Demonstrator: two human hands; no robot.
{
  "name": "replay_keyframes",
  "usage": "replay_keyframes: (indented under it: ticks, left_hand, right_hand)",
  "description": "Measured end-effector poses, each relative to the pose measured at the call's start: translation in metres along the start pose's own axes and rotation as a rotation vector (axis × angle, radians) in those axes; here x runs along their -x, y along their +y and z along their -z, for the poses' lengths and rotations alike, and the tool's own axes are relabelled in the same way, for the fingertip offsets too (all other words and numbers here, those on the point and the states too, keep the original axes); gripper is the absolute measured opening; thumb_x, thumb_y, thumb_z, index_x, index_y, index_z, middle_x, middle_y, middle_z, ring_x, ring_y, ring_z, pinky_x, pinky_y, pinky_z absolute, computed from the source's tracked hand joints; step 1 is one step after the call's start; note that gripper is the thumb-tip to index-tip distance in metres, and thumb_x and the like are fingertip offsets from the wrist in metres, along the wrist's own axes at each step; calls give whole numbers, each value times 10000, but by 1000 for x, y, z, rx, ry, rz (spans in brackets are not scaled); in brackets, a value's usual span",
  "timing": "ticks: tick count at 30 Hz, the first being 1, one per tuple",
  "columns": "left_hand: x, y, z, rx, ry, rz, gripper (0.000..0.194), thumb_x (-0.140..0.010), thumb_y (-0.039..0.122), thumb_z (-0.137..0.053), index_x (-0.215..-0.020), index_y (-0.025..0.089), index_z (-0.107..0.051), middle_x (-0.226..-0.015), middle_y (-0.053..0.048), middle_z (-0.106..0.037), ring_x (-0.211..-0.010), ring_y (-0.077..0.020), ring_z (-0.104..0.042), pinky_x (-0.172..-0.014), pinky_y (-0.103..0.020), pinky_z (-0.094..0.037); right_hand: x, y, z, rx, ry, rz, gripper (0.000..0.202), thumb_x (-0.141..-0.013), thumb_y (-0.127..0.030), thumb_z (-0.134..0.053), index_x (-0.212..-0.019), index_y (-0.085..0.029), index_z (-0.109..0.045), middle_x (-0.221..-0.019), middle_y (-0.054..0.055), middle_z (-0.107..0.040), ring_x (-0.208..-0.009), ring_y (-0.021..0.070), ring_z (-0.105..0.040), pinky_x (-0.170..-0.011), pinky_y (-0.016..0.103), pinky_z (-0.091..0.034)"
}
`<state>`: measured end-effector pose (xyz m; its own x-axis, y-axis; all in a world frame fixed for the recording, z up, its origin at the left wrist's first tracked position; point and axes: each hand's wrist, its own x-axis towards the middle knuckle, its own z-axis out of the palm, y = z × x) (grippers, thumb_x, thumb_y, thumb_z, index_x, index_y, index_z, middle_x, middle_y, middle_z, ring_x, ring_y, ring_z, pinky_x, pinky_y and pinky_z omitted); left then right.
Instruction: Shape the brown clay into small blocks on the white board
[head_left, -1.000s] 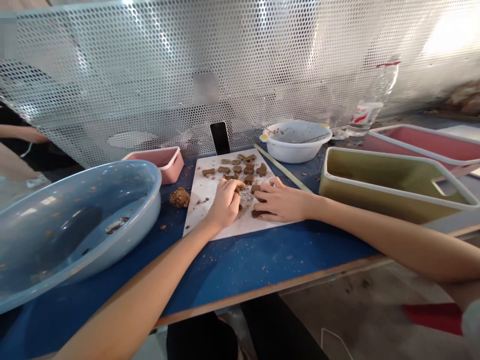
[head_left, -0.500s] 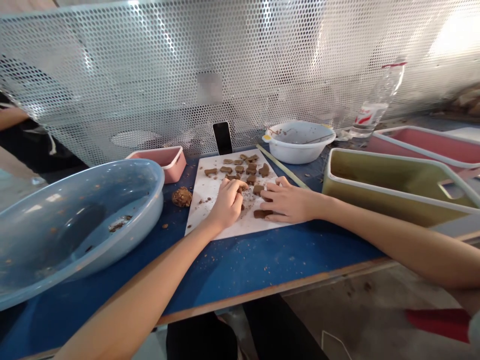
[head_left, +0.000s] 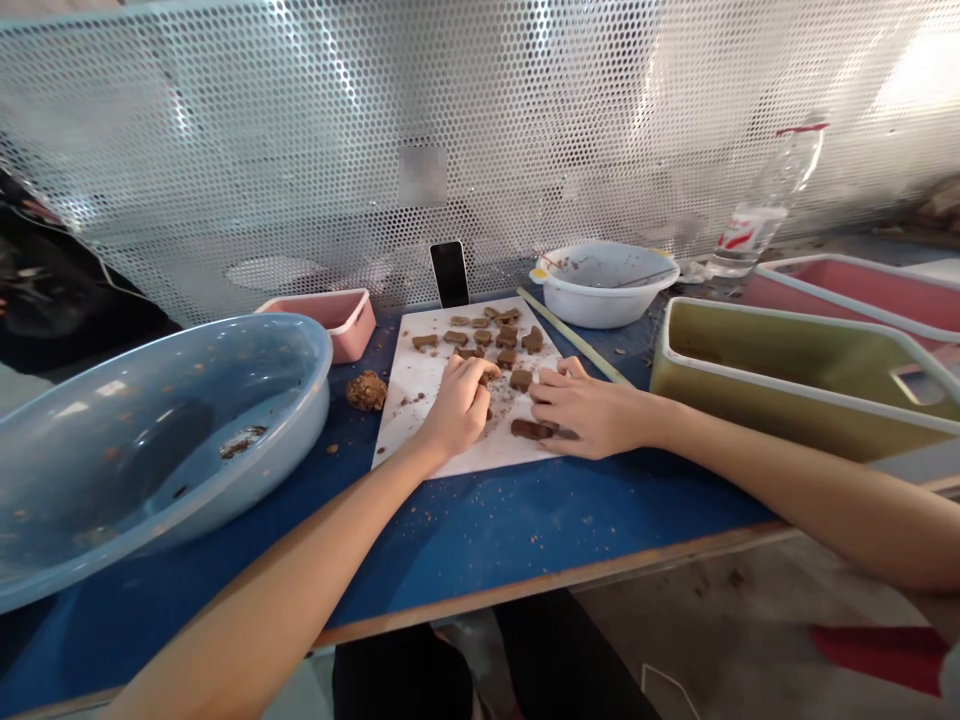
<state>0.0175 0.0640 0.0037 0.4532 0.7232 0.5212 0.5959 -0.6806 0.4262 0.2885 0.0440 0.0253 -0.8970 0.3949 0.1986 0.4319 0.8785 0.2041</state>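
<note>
Several small brown clay pieces point(head_left: 506, 338) lie in loose rows on a white board point(head_left: 397, 440), with crumbs scattered among them. My left hand point(head_left: 459, 405) is closed at the board's middle, its fingertips bent over a brown clay piece point(head_left: 489, 378) that they mostly cover. To the right, my right hand point(head_left: 583, 408) rests low over the board, fingers apart and slightly bent. Its fingertips are beside a blocky clay piece point(head_left: 520, 380), and its thumb is at the end of a longer, darker clay piece point(head_left: 529, 429).
A large blue basin point(head_left: 300, 400) stands left, near a pink box point(head_left: 352, 330) and a crumbly brown lump point(head_left: 367, 391). Behind are a phone point(head_left: 450, 275) and a perforated metal screen. A pale strip point(head_left: 577, 340), white basin point(head_left: 607, 305), olive bin point(head_left: 720, 385) and bottle point(head_left: 757, 220) are right.
My right hand has drawn back slightly to the right, uncovering more of the longer dark piece. My left hand stays in place on its clay piece. The whole view has shifted a little.
</note>
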Motion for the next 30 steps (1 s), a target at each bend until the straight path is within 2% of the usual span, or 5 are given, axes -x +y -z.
replay_keyframes:
  ticks: [4,9,15,25,30]
  left_hand:
    - [0,1,1,-1,-7,5,275,-1009,109,-399,-1118,235,-618,-1124,-89,-718,-1100,-302,-579,-1005,-477,-514]
    - [0,2,2,17,-9,3,268,-1014,116,-402,-1124,229,-619,-1108,-91,-714,-1097,-303,-576,-1009,-476,-516]
    - [-1,3,2,31,-6,0,264,-999,109,-406,-1112,228,-613,-1116,-91,-722,-1106,-305,-582,-1021,-487,-512]
    - [-1,-1,1,7,-6,1,248,-995,123,-422,-1107,232,-615,-1118,-92,-728,-1106,-308,-591,-1010,-491,-515]
    - [0,-1,-1,24,1,0,260,-993,116,-414,-1106,233,-617,-1128,-88,-731,-1120,-310,-582,-1024,-492,-510]
  right_hand:
    - [-1,-1,-4,32,47,-55,513,-1150,-610,-507,-998,-151,-680,-1107,145,-699,-1074,307,-545,-929,467,-342]
    - [-8,-7,-13,76,67,-93,483,-1162,-581,-470,-1077,-156,-684,-1255,190,-683,-1150,341,-529,-940,476,-337]
    - [-16,-14,-19,47,22,-110,371,-1160,-464,-505,-1075,-163,-705,-1217,163,-678,-1115,318,-509,-924,451,-316]
    - [-14,-13,-13,79,65,-151,483,-1147,-562,-500,-1112,-141,-734,-1288,203,-680,-1178,349,-521,-964,472,-340]
    - [-17,-15,-15,49,10,-125,407,-1164,-493,-487,-1122,-167,-726,-1268,174,-670,-1141,333,-507,-947,463,-329]
